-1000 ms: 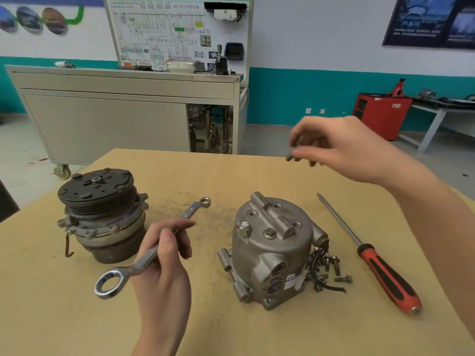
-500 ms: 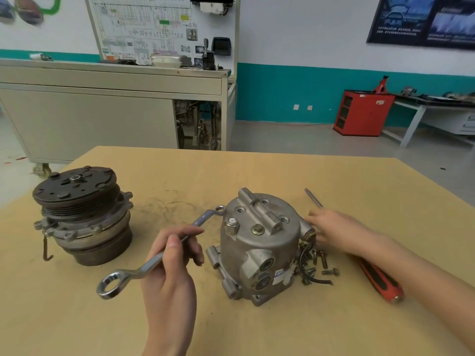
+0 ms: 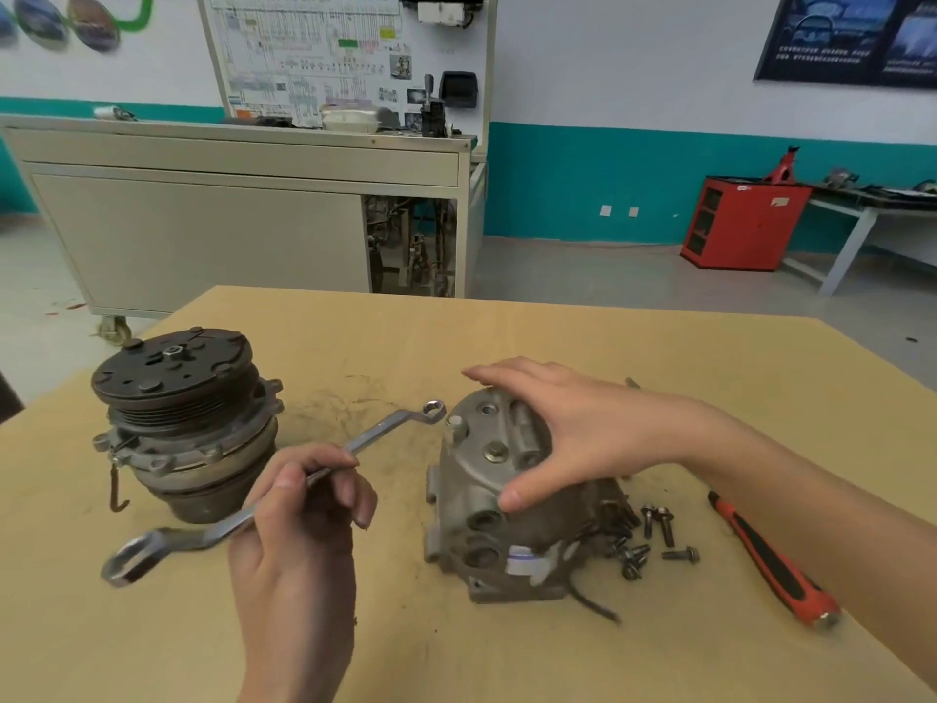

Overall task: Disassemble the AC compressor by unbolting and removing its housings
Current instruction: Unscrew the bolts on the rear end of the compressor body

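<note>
While left hand (image 3: 299, 540) grip pinches wrench (image 3: 203, 540), right hand (image 3: 573, 433) grip curls over housing (image 3: 471, 479) on surface (image 3: 507, 337).

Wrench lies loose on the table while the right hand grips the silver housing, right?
Not quite: the head view shows the left hand holding the wrench, so it is not lying loose. The right hand does grip the silver housing.
</note>
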`<state>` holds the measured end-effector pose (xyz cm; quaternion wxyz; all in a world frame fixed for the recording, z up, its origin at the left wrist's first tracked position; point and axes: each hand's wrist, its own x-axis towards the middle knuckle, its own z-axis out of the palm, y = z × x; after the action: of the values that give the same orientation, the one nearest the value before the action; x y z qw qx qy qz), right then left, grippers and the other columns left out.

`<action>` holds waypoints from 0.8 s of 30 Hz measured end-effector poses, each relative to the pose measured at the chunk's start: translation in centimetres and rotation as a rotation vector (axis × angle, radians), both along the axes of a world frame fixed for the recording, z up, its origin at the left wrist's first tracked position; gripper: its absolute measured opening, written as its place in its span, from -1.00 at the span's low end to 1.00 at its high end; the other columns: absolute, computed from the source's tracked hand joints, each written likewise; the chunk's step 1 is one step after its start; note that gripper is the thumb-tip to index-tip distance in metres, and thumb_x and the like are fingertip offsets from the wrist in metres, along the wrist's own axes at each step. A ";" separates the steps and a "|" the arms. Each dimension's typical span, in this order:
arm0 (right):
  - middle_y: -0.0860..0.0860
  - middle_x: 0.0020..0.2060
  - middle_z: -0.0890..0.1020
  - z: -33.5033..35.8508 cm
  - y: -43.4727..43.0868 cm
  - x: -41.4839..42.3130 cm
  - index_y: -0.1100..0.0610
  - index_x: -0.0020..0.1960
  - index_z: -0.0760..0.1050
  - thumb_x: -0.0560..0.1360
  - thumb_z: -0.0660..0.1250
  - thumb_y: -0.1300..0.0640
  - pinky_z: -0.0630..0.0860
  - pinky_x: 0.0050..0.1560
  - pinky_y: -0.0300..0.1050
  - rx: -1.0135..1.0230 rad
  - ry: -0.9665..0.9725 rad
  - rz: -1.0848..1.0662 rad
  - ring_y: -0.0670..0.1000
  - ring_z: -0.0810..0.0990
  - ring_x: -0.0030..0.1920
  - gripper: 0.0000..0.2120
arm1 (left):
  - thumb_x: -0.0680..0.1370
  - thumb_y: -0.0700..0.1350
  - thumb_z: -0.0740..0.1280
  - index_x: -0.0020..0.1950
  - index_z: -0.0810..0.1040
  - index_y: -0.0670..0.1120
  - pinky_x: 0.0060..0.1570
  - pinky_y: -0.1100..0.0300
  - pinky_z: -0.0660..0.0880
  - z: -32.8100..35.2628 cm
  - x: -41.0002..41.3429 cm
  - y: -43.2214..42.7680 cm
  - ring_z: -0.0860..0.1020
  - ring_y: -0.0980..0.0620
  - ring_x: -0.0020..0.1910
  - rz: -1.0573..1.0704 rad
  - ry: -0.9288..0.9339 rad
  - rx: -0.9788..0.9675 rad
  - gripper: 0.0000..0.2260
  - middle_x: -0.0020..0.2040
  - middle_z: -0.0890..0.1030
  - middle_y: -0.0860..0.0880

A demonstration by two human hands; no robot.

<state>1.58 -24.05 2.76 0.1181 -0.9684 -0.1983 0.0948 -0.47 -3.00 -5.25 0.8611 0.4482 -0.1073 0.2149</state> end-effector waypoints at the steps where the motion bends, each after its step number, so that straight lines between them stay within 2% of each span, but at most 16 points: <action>1: -0.18 0.43 0.11 -0.4 0.8 0.0 -0.18 0.49 -0.14 0.27 0.33 -0.42 0.26 0.28 -0.09 -0.046 -0.055 -0.070 -0.05 0.13 0.39 0.00 | 0.47 -0.15 0.08 -0.40 0.59 -0.01 -0.44 0.32 0.35 0.3 0.4 0.1 0.38 0.10 -0.47 -0.037 0.004 -0.002 -0.64 -0.46 0.40 0.05; 3: -0.07 0.46 0.12 -1.1 2.6 0.2 -0.15 0.50 -0.17 0.25 0.20 -0.52 0.35 0.23 0.07 -0.125 -0.128 -0.203 0.09 0.18 0.40 0.01 | 0.46 -0.16 0.08 -0.41 0.57 -0.01 -0.44 0.32 0.34 1.0 1.4 0.1 0.38 0.10 -0.46 -0.119 0.017 0.000 -0.65 -0.46 0.40 0.05; 6: 0.02 0.48 0.08 -1.0 3.1 0.7 -0.14 0.50 -0.21 0.22 0.08 -0.59 0.36 0.21 0.13 -0.236 -0.124 -0.257 0.17 0.15 0.42 0.03 | 0.55 -0.22 0.03 -0.45 0.55 -0.02 -0.46 0.27 0.30 1.5 3.4 -0.3 0.34 0.09 -0.49 -0.220 0.091 0.030 -0.55 -0.48 0.36 0.04; 9: -0.09 0.50 -0.06 -0.2 1.2 1.3 -0.20 0.48 -0.27 0.23 0.19 -0.54 0.19 0.36 0.12 -0.243 0.016 -0.129 0.08 -0.03 0.47 0.03 | 0.59 -0.25 -0.03 -0.46 0.52 -0.06 -0.51 0.29 0.28 1.8 5.6 -0.4 0.29 0.08 -0.51 -0.339 0.208 -0.022 -0.49 -0.48 0.31 0.02; 11: -0.18 0.48 -0.07 -0.5 0.4 1.1 -0.17 0.50 -0.20 0.29 0.27 -0.45 0.09 0.42 0.02 -0.118 0.027 -0.078 -0.08 -0.11 0.46 -0.01 | 0.58 -0.24 -0.03 -0.45 0.49 -0.10 -0.54 0.30 0.27 1.8 7.0 -0.4 0.26 0.08 -0.52 -0.401 0.264 -0.050 -0.53 -0.47 0.28 0.01; 14: -0.30 0.38 0.05 -1.8 0.4 0.4 -0.19 0.49 -0.17 0.27 0.26 -0.45 0.16 0.34 -0.11 0.038 -0.065 -0.104 -0.20 -0.03 0.36 -0.03 | 0.57 -0.22 -0.01 -0.46 0.46 -0.10 -0.56 0.30 0.24 1.5 8.7 -0.4 0.23 0.09 -0.55 -0.489 0.320 -0.059 -0.55 -0.47 0.24 0.01; 18: -0.35 0.28 0.05 -2.6 0.5 -0.4 -0.26 0.45 -0.29 0.20 0.14 -0.53 0.18 0.21 -0.14 0.038 -0.127 -0.126 -0.22 -0.05 0.31 -0.01 | 0.43 -0.15 0.13 -0.48 0.42 -0.08 -0.56 0.30 0.19 1.3 9.6 -0.6 0.21 0.12 -0.57 -0.672 0.343 -0.082 -0.72 -0.49 0.22 0.03; 21: -0.34 0.29 0.05 -2.6 0.7 -0.8 -0.26 0.45 -0.29 0.23 0.14 -0.50 0.16 0.23 -0.15 0.045 -0.134 -0.120 -0.21 -0.05 0.30 -0.03 | 0.41 -0.13 0.12 -0.48 0.38 -0.07 -0.57 0.31 0.18 1.5 10.4 -0.9 0.15 0.13 -0.57 -0.757 0.342 -0.103 -0.75 -0.51 0.22 0.05; 24: -0.32 0.29 0.06 -2.5 0.7 -0.8 -0.28 0.44 -0.31 0.24 0.16 -0.48 0.19 0.27 -0.12 0.041 -0.149 -0.110 -0.18 -0.03 0.30 -0.04 | 0.41 -0.13 0.11 -0.49 0.35 -0.06 -0.54 0.31 0.08 2.4 11.4 -1.8 0.04 0.12 -0.54 -0.815 0.363 -0.140 -0.74 -0.49 0.12 0.06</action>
<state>0.76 -23.30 0.24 0.1276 -0.9795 -0.1552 0.0118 10.97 -4.76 -2.85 0.9086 0.3403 -0.1076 -0.2168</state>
